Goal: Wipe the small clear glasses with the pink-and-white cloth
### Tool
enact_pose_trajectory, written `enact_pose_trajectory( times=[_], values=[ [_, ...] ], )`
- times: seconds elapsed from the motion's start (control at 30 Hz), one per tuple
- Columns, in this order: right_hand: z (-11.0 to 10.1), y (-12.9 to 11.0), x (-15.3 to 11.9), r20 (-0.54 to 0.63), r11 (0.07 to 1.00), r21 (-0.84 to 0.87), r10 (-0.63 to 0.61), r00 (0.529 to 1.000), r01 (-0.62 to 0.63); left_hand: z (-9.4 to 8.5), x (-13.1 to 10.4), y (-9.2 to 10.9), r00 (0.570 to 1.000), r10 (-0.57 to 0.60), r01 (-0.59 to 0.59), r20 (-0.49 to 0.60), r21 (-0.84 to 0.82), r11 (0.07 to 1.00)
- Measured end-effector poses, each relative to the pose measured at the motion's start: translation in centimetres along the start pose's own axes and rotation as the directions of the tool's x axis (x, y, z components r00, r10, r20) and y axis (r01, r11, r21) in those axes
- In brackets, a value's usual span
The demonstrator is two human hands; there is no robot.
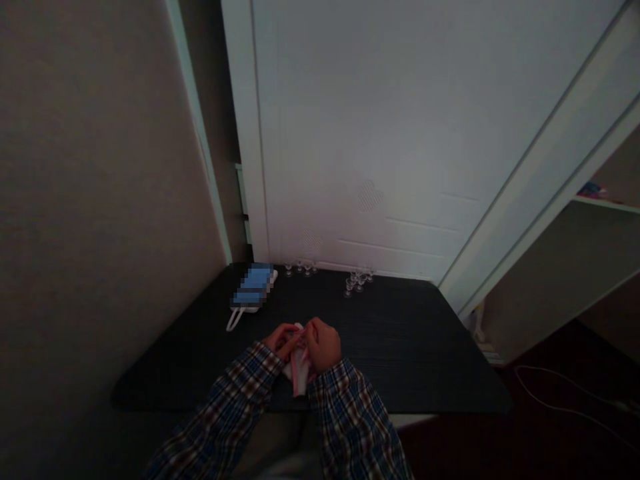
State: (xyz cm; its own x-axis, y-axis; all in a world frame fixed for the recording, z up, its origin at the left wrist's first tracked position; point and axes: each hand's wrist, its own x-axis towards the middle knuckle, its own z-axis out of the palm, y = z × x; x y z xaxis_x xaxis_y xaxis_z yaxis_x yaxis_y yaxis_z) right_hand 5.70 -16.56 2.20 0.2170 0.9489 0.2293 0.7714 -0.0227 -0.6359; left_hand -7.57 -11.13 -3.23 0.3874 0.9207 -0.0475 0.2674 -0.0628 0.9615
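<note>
The fingers of my right hand (325,343) are curled, thumb and forefinger pinching the top of the pink-and-white cloth (300,375). My left hand (281,340) closes on its other side, the fingertips nearly meeting the right's. Whether something small and clear sits inside the folds I cannot tell; it is too dim. The cloth is near the middle of the tabletop's (425,360) near edge, its loose end hanging down between my wrists. If a glass is wrapped in there, twisting too hard could snap its stem, and a slack pinch could let it slip toward that edge.

Past my knuckles, by the far edge, stand small glasses: one group (307,269) left of its middle, another (349,287) a little right. They look light and top-heavy, so a trailing sleeve (350,393) or a flick of cloth could tip them. Near the far left corner lies a phone (254,285), its white loop (234,319) toward me; a cuff could snag on that.
</note>
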Motion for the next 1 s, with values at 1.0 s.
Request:
enact_pose_trajectory(
  times=[1.0],
  values=[
    [0.9, 0.8, 0.0, -0.027, 0.996, 0.076, -0.051, 0.998, 0.052, 0.1, -1.7, 2.9, 0.998, 0.01, -0.009, -0.068, 0.013, 1.0]
  ],
)
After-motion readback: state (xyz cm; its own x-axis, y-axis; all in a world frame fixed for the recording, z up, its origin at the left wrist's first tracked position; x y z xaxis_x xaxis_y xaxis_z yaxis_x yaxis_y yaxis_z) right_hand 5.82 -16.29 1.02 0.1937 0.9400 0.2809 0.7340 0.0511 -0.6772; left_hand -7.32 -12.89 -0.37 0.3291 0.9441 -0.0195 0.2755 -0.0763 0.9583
